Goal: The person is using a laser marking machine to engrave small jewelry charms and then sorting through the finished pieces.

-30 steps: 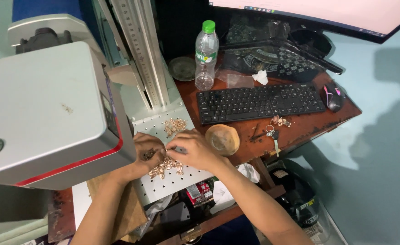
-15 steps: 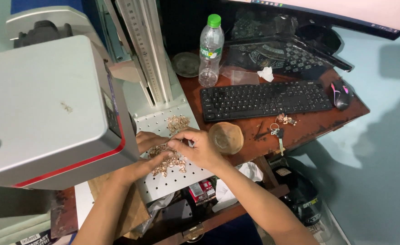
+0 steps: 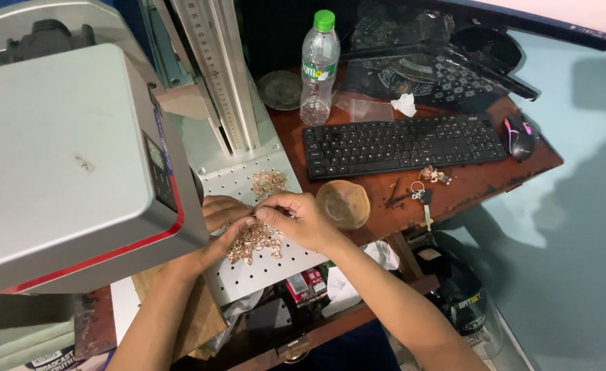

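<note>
Left hand (image 3: 222,214) and right hand (image 3: 299,218) close together over the white perforated plate (image 3: 248,271), fingertips meeting above a heap of small gold-coloured metal pieces (image 3: 253,239). Right hand's thumb and forefinger pinched on what looks like one piece from that heap, too small to make out clearly; left hand's fingers curled beside it, touching the heap, whether gripping anything impossible to tell. Heap near the middle of the perforated plate, just below both hands. Second, smaller heap of the same pieces (image 3: 268,182) farther up the plate, apart from the hands.

Left of the plate and partly above it, a large grey machine housing with a red stripe (image 3: 69,165), overhanging the left hand. Behind the plate, an upright column with a ruler scale (image 3: 215,69). Right of the plate, on the brown table (image 3: 481,182): a round tan object (image 3: 343,204) just beside the right hand, a black keyboard (image 3: 402,144) beyond it, a clear plastic bottle with green cap (image 3: 317,65) behind the keyboard, a black mouse (image 3: 519,135) at the keyboard's right end. In front of the keyboard, a key on a ring (image 3: 423,199) with a few more small gold-coloured bits.
</note>
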